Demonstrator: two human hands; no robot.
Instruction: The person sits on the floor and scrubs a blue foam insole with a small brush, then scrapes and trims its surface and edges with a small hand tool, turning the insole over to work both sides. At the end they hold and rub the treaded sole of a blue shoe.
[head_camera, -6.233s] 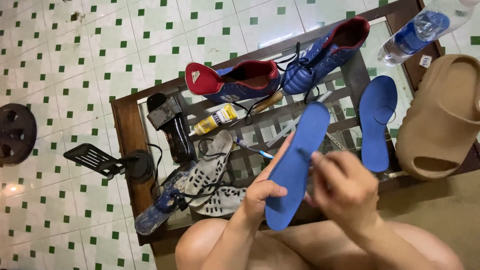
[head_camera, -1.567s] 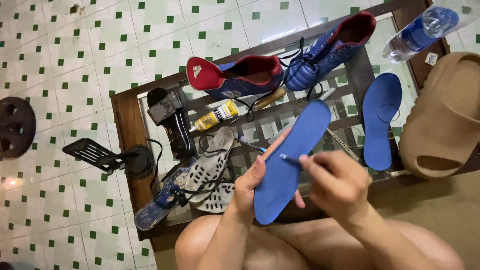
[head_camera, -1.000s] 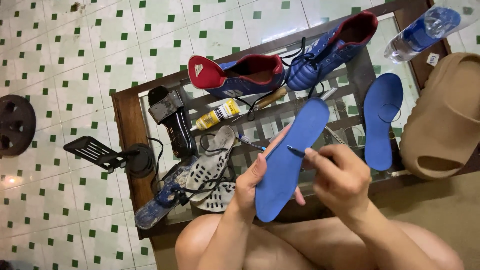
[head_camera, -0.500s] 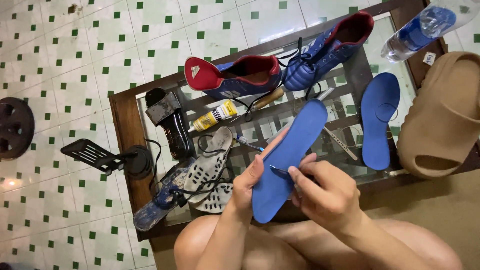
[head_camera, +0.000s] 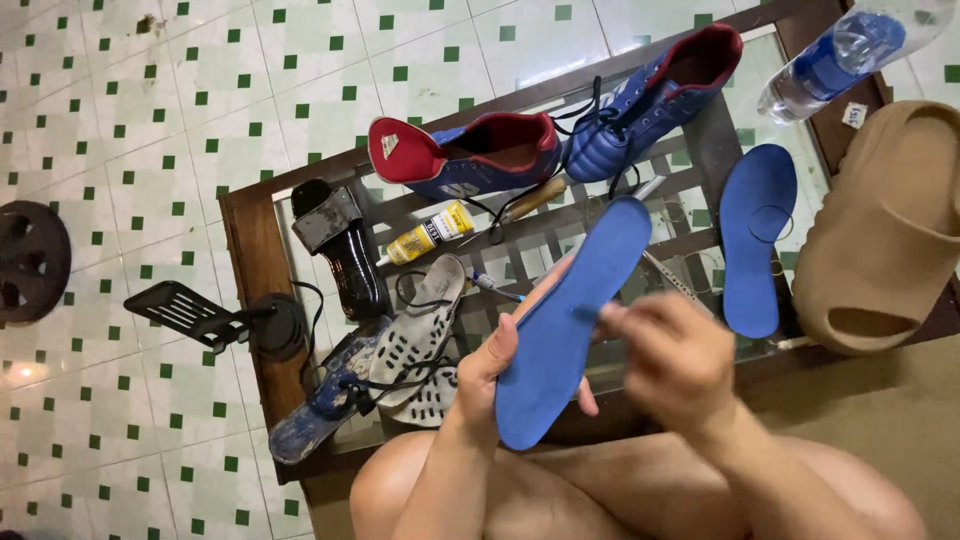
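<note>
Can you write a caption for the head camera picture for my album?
Left hand holds a blue insole, right hand beside it, above a glass table.

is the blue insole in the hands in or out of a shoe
Out. The left hand holds the blue insole free above the table, away from both blue shoes.

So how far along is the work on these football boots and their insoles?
Looks done: both insoles are out of the blue boots; one insole lies on the glass table. In hand: the left hand holds the other insole while the right hand, blurred, works at it. Left: neither insole is back in a boot, and the glue tube lies unused.
</note>
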